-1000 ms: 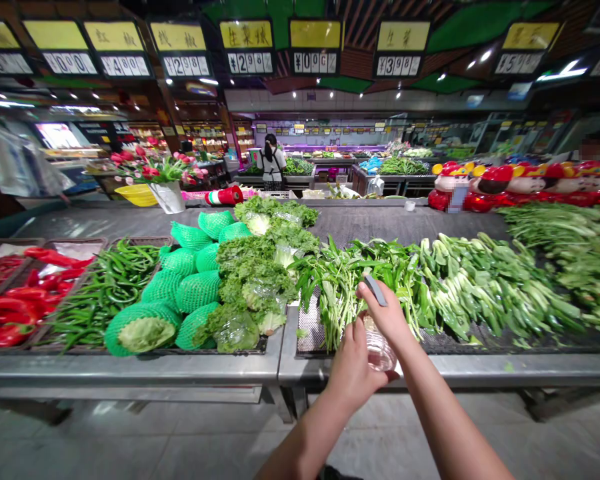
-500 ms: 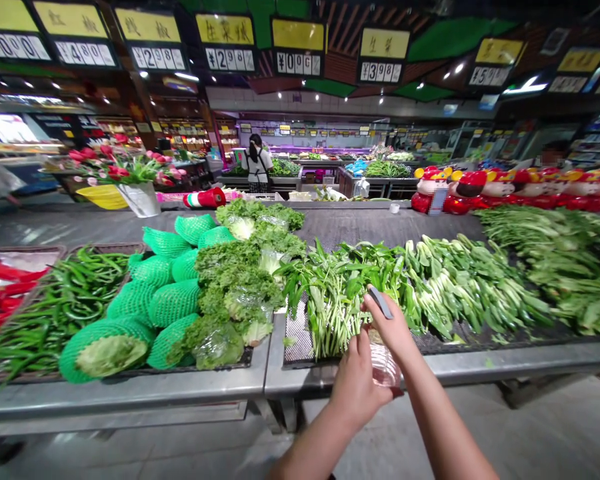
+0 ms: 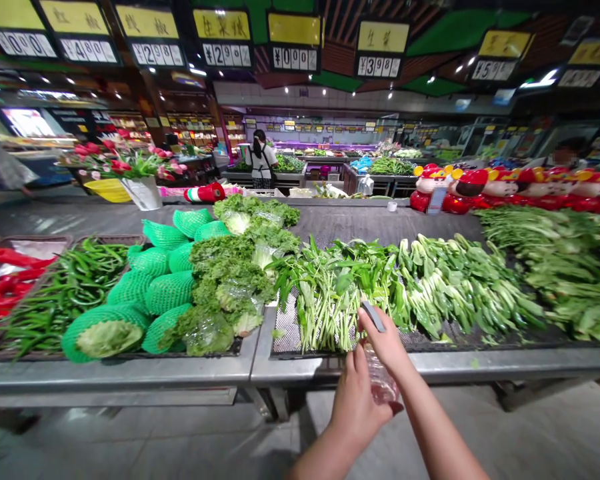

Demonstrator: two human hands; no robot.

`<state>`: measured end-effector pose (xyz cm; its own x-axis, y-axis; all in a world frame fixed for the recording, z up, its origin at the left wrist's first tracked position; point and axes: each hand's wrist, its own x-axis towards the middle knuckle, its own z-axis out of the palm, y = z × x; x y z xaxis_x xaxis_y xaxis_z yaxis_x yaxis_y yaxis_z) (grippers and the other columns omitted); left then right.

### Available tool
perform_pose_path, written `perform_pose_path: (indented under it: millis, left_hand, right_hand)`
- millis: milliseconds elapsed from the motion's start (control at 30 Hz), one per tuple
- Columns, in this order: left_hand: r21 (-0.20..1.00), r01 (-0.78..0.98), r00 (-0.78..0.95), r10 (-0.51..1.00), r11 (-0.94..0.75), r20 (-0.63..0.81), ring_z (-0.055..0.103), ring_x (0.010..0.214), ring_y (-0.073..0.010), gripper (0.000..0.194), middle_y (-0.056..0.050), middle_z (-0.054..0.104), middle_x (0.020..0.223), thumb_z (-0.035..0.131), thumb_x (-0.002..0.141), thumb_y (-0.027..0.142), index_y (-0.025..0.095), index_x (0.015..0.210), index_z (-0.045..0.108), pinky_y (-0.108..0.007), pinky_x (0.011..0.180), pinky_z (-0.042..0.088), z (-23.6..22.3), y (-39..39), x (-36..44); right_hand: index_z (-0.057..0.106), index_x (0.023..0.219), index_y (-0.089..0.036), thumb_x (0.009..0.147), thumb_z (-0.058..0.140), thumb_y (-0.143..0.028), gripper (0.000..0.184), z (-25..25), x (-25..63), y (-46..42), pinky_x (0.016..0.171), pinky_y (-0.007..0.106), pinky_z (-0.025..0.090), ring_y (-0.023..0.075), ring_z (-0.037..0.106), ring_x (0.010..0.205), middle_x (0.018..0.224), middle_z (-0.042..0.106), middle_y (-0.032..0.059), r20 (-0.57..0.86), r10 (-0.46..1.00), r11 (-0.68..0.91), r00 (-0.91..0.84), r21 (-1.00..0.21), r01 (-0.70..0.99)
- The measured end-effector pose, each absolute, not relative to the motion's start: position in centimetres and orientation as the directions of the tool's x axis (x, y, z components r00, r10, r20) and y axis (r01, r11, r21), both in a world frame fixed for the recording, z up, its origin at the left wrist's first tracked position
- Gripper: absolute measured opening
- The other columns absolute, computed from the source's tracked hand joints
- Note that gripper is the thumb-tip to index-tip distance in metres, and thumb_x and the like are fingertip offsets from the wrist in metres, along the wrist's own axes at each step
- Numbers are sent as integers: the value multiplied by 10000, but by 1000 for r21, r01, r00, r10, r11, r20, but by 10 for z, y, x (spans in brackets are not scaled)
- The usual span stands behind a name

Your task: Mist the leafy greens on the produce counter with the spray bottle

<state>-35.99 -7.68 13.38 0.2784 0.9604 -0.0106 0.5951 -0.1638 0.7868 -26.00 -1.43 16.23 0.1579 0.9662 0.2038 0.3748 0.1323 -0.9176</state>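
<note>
In the head view a clear, pinkish spray bottle (image 3: 381,381) with a grey top (image 3: 374,317) is held in front of the vegetable stand. My right hand (image 3: 386,339) is closed round its upper part, and the grey top shows above the fingers. Lower down, my left hand (image 3: 356,395) is wrapped round the bottle's body, its fingers partly hiding it. Just beyond the hands lie leafy greens with long pale stems (image 3: 325,313) on a perforated black tray. Bunches of green leafy vegetables (image 3: 447,287) lie to the right of them.
A metal stand edge (image 3: 430,365) runs below the produce. To the left are lettuces (image 3: 230,280), green-netted vegetables (image 3: 173,291), green peppers (image 3: 75,287) and red peppers (image 3: 5,287). Behind are red figurines (image 3: 433,193) and a flower bucket (image 3: 143,193). A person (image 3: 261,160) stands farther back.
The view has shifted slightly, and the near produce sits a little farther left. Both hands and the bottle appear slightly lower, with the same hold.
</note>
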Motion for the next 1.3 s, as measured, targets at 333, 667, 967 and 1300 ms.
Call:
perform_pose_path:
  millis: [333, 667, 967, 1300]
  left_hand:
    - [791, 608, 203, 976, -67, -73, 430, 1148, -286, 1029, -136, 366, 1276, 762, 509, 329, 164, 1333, 167, -344, 946, 362, 118, -101, -346]
    - [803, 595, 180, 980, -41, -84, 489, 1058, -277, 909, -126, 439, 1165, 726, 537, 315, 150, 1263, 203, -342, 887, 401, 98, -132, -334]
    - [796, 602, 253, 959, -51, -130, 493, 1061, -277, 946, -112, 436, 1156, 741, 540, 312, 168, 1285, 175, -342, 890, 397, 97, -138, -321]
    - [803, 589, 315, 941, -89, -126, 517, 990, -290, 960, -113, 444, 1115, 759, 497, 330, 158, 1266, 211, -383, 855, 433, 92, -144, -292]
  right_hand:
    - [602, 969, -189, 815, 444, -513, 392, 137, -250, -28, 648, 338, 462, 217, 589, 732, 803, 635, 52, 156, 983, 117, 93, -936, 331]
    - [561, 666, -213, 836, 409, -507, 372, 108, -247, -52, 633, 313, 426, 192, 550, 636, 646, 572, 18, 100, 994, 72, 43, -903, 424]
    - [609, 955, -164, 809, 466, -485, 381, 102, -226, -63, 714, 330, 446, 207, 588, 741, 773, 639, 49, 69, 990, 22, 126, -940, 341]
    - [531, 653, -223, 835, 414, -497, 349, 104, -193, -77, 608, 312, 418, 191, 543, 610, 624, 563, 10, 78, 984, 3, 163, -910, 415]
